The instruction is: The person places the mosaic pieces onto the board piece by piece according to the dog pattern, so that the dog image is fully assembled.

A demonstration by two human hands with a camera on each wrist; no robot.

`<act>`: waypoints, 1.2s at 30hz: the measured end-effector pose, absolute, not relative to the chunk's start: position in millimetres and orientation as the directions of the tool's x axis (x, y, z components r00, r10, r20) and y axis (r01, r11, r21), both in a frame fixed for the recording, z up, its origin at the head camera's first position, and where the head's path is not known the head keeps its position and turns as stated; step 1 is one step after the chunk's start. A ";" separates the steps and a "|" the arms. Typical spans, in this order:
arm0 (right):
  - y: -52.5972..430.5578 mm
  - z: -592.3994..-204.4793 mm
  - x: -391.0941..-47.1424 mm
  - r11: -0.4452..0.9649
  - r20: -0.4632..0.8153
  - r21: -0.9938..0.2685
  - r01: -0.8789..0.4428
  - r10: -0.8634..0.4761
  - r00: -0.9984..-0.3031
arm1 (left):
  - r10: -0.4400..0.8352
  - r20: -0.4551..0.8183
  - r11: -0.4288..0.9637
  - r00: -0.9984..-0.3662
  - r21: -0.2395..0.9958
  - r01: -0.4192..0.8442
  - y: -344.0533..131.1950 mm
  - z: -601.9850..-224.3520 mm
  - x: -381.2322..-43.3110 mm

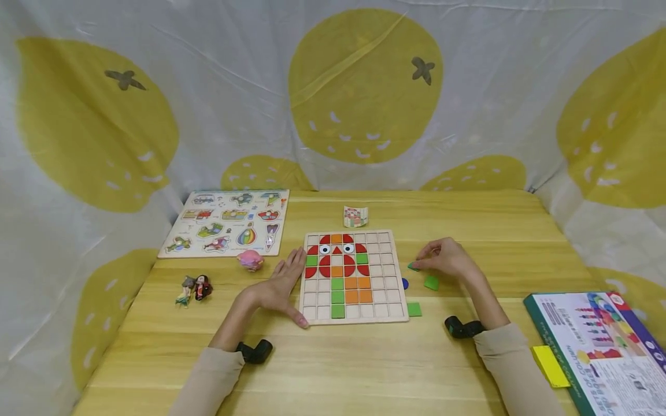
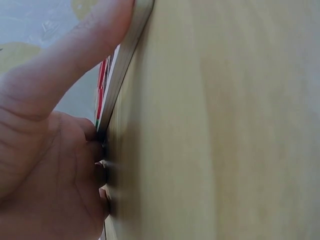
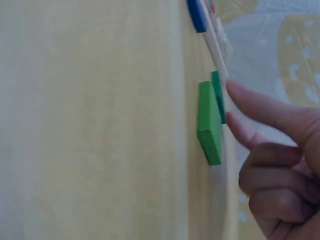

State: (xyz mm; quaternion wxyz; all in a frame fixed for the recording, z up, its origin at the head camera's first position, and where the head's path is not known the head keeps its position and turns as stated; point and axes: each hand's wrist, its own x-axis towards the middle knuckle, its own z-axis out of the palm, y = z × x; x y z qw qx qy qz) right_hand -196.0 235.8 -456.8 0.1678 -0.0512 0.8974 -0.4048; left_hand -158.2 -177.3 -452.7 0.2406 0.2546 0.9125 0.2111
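Note:
A square wooden grid board (image 1: 385,289) lies mid-table, with red, orange and green tiles forming a figure with two round eyes. My left hand (image 1: 278,289) is spread along the board's left side. Its thumb reaches the near left corner, and in the left wrist view the thumb lies against the wooden edge. Right of the board, my right hand (image 1: 444,257) pinches a small dark green tile (image 3: 218,97) between thumb and index fingertips, the other fingers curled in. Close by lie a bright green tile (image 1: 431,282), a blue round piece (image 1: 405,283) and a green square tile (image 1: 414,309).
A small picture card (image 1: 356,216) lies beyond the board. Toward the back left is a vehicle puzzle board (image 1: 229,225), with a pink toy (image 1: 251,260) and two small figurines (image 1: 193,289) nearer. A game box (image 1: 598,346) and a yellow block (image 1: 550,367) occupy the right.

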 end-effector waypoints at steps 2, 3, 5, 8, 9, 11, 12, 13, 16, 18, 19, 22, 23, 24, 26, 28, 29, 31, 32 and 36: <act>235.9 -457.7 -197.4 0.638 -0.270 -0.769 0.038 -0.270 -0.924 | 0.567 -0.329 0.780 -0.755 0.509 0.364 -178.8 -452.7 -157.5; 235.6 -458.4 -197.8 0.622 -0.273 -0.782 0.035 -0.292 -0.917 | 0.570 -0.326 0.778 -0.755 0.509 0.368 -179.5 -453.1 -157.3; 235.5 -459.3 -197.7 0.604 -0.275 -0.797 0.030 -0.318 -0.907 | 0.576 -0.317 0.773 -0.754 0.512 0.375 -179.8 -453.7 -157.2; 236.9 -460.1 -196.1 0.617 -0.262 -0.787 0.022 -0.301 -0.917 | 0.578 -0.318 0.771 -0.752 0.514 0.375 -179.4 -453.7 -157.6; 237.9 -460.2 -196.2 0.623 -0.256 -0.782 0.017 -0.296 -0.920 | 0.575 -0.318 0.773 -0.754 0.513 0.373 -179.5 -453.7 -157.8; 241.0 -459.7 -196.4 0.620 -0.251 -0.784 0.020 -0.288 -0.924 | 0.573 -0.320 0.777 -0.755 0.507 0.375 -179.5 -453.4 -158.3; 242.6 -459.7 -196.6 0.613 -0.251 -0.790 0.022 -0.290 -0.923 | 0.573 -0.319 0.776 -0.755 0.506 0.375 -179.6 -453.8 -158.4; 244.3 -459.7 -196.9 0.605 -0.250 -0.796 0.020 -0.299 -0.921 | 0.572 -0.319 0.777 -0.756 0.506 0.375 -179.8 -454.2 -158.5; 247.3 -460.2 -197.9 0.596 -0.243 -0.803 0.012 -0.309 -0.919 | 0.572 -0.318 0.776 -0.757 0.509 0.372 -180.1 -454.0 -158.6; 246.8 -461.0 -198.2 0.606 -0.243 -0.795 0.009 -0.305 -0.921 | 0.573 -0.321 0.774 -0.754 0.513 0.371 -180.2 -454.8 -158.4; 246.0 -461.3 -198.2 0.615 -0.244 -0.788 0.008 -0.301 -0.922 | 0.574 -0.323 0.774 -0.753 0.515 0.369 -180.1 -454.9 -158.4; 243.0 -462.2 -197.4 0.630 -0.243 -0.776 0.018 -0.272 -0.931 | 0.578 -0.321 0.771 -0.750 0.516 0.374 -179.6 -456.3 -158.7; 242.0 -462.2 -196.6 0.636 -0.236 -0.771 0.015 -0.264 -0.935 | 0.578 -0.321 0.770 -0.750 0.518 0.372 -179.3 -456.7 -158.6; 240.3 -461.6 -195.5 0.639 -0.234 -0.769 0.019 -0.254 -0.938 | 0.577 -0.321 0.770 -0.751 0.520 0.370 -178.9 -456.6 -158.5; 235.6 -460.8 -193.5 0.621 -0.227 -0.783 0.022 -0.253 -0.941 | 0.573 -0.322 0.773 -0.754 0.519 0.366 -178.7 -457.3 -158.7; 227.6 -458.6 -190.2 0.588 -0.233 -0.808 0.038 -0.259 -0.937 | 0.572 -0.328 0.774 -0.752 0.519 0.363 -178.2 -457.4 -158.7; 222.7 -457.6 -188.3 0.564 -0.239 -0.825 0.047 -0.272 -0.932 | 0.573 -0.331 0.775 -0.750 0.517 0.364 -178.0 -457.1 -158.7; 210.6 -455.8 -183.9 0.519 -0.264 -0.851 0.079 -0.293 -0.919 | 0.575 -0.333 0.774 -0.747 0.517 0.366 -178.0 -457.4 -158.7; 204.1 -454.9 -181.5 0.512 -0.275 -0.855 0.090 -0.299 -0.914 | 0.575 -0.335 0.775 -0.746 0.516 0.366 -178.1 -457.3 -158.6; 179.4 -452.2 -172.5 0.530 -0.298 -0.843 0.090 -0.322 -0.899 | 0.569 -0.338 0.779 -0.750 0.512 0.361 -178.5 -456.0 -158.4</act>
